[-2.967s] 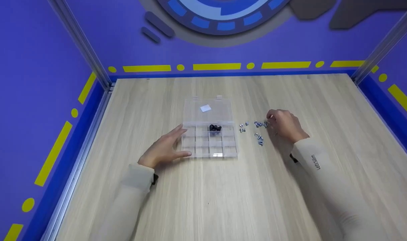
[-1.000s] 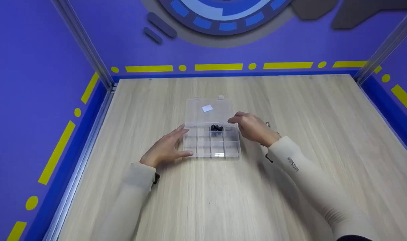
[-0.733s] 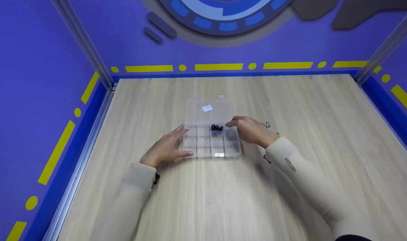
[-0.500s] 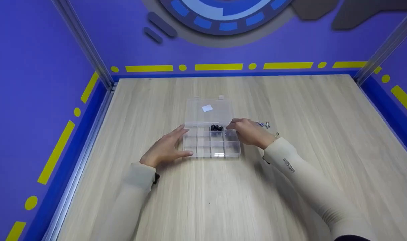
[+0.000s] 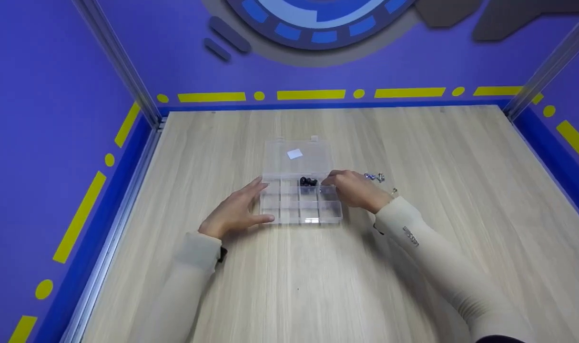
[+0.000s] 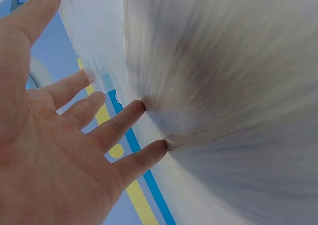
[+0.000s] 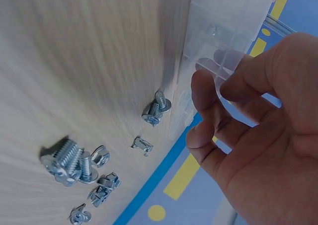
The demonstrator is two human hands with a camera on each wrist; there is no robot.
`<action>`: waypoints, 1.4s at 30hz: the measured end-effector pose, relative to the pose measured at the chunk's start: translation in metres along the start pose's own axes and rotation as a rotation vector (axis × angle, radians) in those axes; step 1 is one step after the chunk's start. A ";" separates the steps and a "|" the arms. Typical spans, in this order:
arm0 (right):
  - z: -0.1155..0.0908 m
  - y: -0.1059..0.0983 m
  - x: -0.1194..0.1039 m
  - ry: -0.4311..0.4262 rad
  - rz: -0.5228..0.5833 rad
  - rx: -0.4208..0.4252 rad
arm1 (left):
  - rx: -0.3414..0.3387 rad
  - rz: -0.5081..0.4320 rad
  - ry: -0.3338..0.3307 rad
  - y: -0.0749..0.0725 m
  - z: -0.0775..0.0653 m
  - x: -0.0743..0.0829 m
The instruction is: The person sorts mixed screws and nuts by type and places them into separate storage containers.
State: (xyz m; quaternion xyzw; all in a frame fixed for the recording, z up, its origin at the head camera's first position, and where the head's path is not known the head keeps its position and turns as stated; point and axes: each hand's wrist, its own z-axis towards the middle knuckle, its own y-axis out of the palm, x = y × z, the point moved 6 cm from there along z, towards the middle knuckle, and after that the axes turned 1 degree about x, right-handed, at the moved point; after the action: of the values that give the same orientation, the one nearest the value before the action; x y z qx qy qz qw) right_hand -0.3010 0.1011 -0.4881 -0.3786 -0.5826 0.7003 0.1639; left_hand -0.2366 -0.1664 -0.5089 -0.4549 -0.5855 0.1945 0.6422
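Observation:
A clear compartment box [image 5: 289, 214] lies with its lid [image 5: 279, 162] folded back. Black pieces [image 5: 309, 182] fill one back-row compartment. My left hand [image 5: 234, 209] rests along the box's left side, fingers extended and thumb at the front corner. My right hand [image 5: 358, 189] has its fingertips over the back right compartment, fingers loosely bent. In the right wrist view nothing shows between thumb and forefinger, and a small silvery piece [image 7: 212, 30] shows through the box wall. Silver screws [image 7: 63, 158] and small metal clips [image 7: 142, 144] lie beside the box, partly hidden in the head view by my right hand.
A white paper slip [image 5: 295, 154] lies on the lid. More silver hardware [image 5: 374, 177] lies on the wooden table [image 5: 289, 286] beyond my right wrist. Blue panels [image 5: 55, 119] and metal posts [image 5: 122, 62] bound the table at the back and sides.
My right hand has moved left from the loose hardware to the box's back right compartment, then dipped slightly. My left hand has stayed at the box's left side.

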 end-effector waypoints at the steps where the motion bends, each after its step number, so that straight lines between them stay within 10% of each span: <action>1: 0.000 0.000 0.000 -0.001 0.001 0.002 | 0.001 -0.002 -0.001 0.000 0.000 0.000; 17: -0.013 -0.031 0.025 -0.097 -0.087 0.354 | 0.007 -0.006 0.024 -0.001 0.002 0.000; 42: -0.030 -0.017 0.074 0.152 -0.115 0.194 | 0.007 -0.006 0.021 -0.001 0.001 -0.001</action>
State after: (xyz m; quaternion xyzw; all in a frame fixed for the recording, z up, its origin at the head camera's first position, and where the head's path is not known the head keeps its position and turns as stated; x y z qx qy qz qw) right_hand -0.3319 0.1758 -0.4984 -0.3790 -0.5189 0.7119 0.2833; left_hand -0.2378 -0.1669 -0.5087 -0.4531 -0.5794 0.1896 0.6504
